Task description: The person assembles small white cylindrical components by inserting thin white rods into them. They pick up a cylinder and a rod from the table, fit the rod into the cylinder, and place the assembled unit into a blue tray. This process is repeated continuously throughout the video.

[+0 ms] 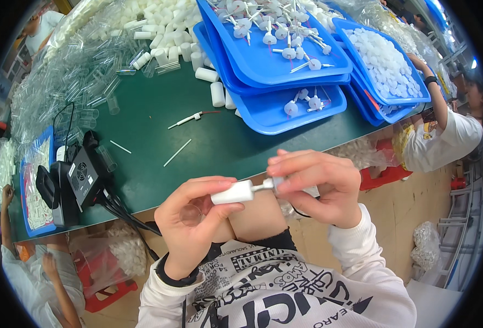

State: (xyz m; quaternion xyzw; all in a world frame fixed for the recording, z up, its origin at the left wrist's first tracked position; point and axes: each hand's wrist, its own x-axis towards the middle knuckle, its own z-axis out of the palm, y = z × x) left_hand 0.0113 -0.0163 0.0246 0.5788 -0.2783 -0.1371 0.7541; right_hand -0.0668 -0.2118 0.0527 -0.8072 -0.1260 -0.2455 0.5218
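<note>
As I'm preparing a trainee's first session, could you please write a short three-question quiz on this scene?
1. Whose grip is around the white cylinder?
A) the right hand's
B) the left hand's
C) neither hand's

2. True or false: the heaped clear tubes lie to the left of the stacked blue trays.

3. Fill in the colour: the tabletop is ____.

Key: 1. B; 2. true; 3. green.

Left hand (188, 234) and right hand (330, 186) pinch inward.

Green table (148, 123), tan floor (386, 235), red stools (381, 180), grey metal frame (452, 222)
</note>
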